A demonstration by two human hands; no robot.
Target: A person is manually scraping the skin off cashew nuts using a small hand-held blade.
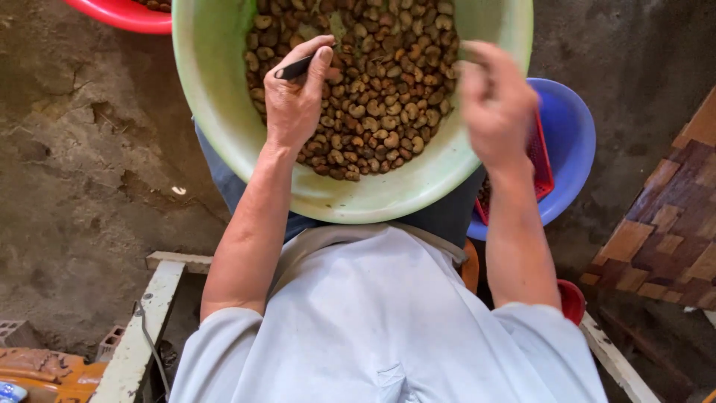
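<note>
A large pale green basin (224, 112) rests on my lap, filled with many brown cashew nuts (380, 82). My left hand (294, 97) lies over the nuts and grips a small dark tool (292, 69) between thumb and fingers. My right hand (496, 104) is blurred above the basin's right rim; its fingers are curled, and I cannot see whether they hold a nut.
A blue basin (570, 142) with a red basket (538, 160) inside sits to the right, below the green basin. A red basin (123, 15) shows at the top left. Rough concrete floor lies to the left, a patterned tiled surface (664, 231) to the right, and a pale wooden frame (145, 321) below.
</note>
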